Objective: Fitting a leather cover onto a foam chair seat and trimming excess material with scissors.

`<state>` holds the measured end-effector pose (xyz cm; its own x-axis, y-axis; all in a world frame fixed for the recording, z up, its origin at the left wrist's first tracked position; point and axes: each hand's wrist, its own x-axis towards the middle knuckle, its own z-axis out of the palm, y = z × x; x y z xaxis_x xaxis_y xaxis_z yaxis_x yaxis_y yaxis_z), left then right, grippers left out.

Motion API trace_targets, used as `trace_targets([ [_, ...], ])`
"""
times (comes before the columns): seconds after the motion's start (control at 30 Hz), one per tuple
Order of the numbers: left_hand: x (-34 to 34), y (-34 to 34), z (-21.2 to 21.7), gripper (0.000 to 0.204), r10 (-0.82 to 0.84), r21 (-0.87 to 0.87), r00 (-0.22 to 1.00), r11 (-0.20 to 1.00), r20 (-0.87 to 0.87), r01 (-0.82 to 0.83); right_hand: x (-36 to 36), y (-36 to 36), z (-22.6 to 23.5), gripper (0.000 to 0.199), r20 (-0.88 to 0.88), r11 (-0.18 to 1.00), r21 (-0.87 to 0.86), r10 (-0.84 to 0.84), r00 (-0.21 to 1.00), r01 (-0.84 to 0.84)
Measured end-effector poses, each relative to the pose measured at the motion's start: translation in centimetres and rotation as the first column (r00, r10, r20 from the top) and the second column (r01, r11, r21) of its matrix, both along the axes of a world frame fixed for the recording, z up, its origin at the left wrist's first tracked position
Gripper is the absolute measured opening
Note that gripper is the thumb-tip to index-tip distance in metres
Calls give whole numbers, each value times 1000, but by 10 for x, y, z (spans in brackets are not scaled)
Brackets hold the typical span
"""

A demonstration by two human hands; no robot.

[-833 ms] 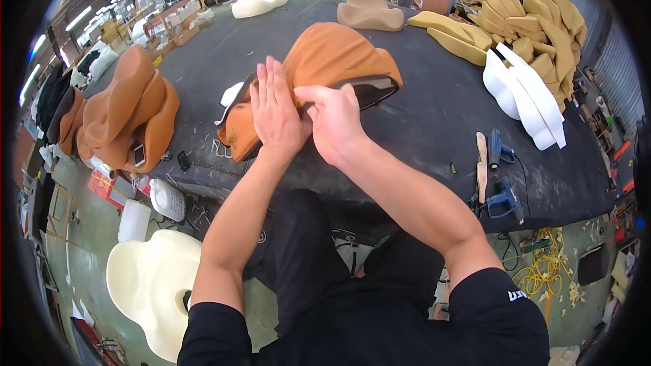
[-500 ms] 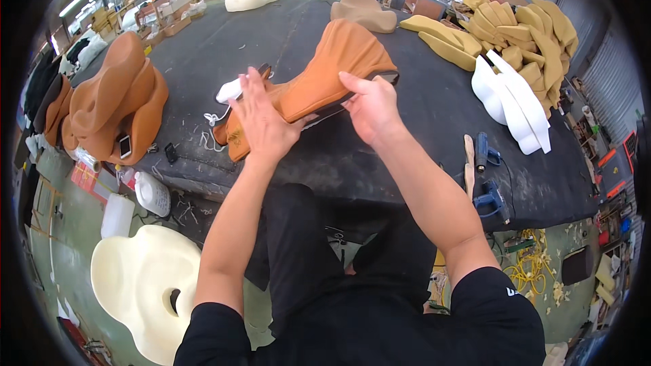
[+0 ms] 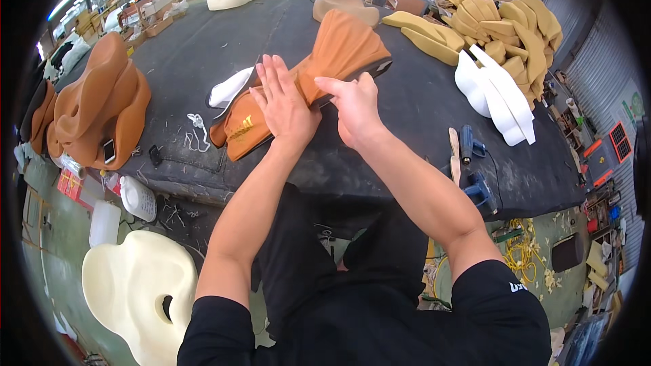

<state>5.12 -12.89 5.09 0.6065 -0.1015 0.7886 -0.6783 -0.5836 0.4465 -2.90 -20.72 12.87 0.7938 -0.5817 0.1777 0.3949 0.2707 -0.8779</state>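
An orange-brown leather-like seat piece (image 3: 349,47) lies slantwise on the dark table, narrow in the middle, with a dark edge and yellow stitching at its near-left end. My left hand (image 3: 288,107) rests on its narrow middle, fingers stretched out and open. Along the near edge, my right hand (image 3: 355,110) is closed on the piece, thumb on top and the other fingers curled, partly hidden. A white curved shell (image 3: 232,88) shows beyond the left end of the piece. White cord (image 3: 198,129) lies loose to its left.
Brown moulded seats (image 3: 95,108) stand at the left with a phone (image 3: 109,152) on them. Right are white shells (image 3: 491,95), tan foam pieces (image 3: 508,34), a wooden stick (image 3: 455,156) and two heat guns (image 3: 468,144). A cream seat shell (image 3: 135,285) is on the floor.
My right hand has shifted left along the seat piece, toward its middle. My left hand now lies flatter on it, and the stitched end shows more. The whole view has swung slightly.
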Motion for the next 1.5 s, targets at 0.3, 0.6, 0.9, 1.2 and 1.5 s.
trace_targets([
  [0.3,22,36,-8,121,-188,-63,957,976,222,207,3,-22,-11,42,100,927,23,370,924,-374],
  [0.6,20,4,-21,107,-20,-30,959,999,282,30,9,-33,-52,30,125,928,94,349,929,-362],
  [0.9,42,50,-25,104,-212,108,895,977,391,184,16,-23,-57,66,111,837,-202,536,837,-509],
  [1.2,-46,92,-28,103,-195,178,978,967,69,180,34,-2,-93,52,118,842,-303,499,859,-447],
  [1.5,-3,76,-29,52,-205,400,884,916,420,22,-28,-80,-108,28,-117,948,-85,296,948,-306],
])
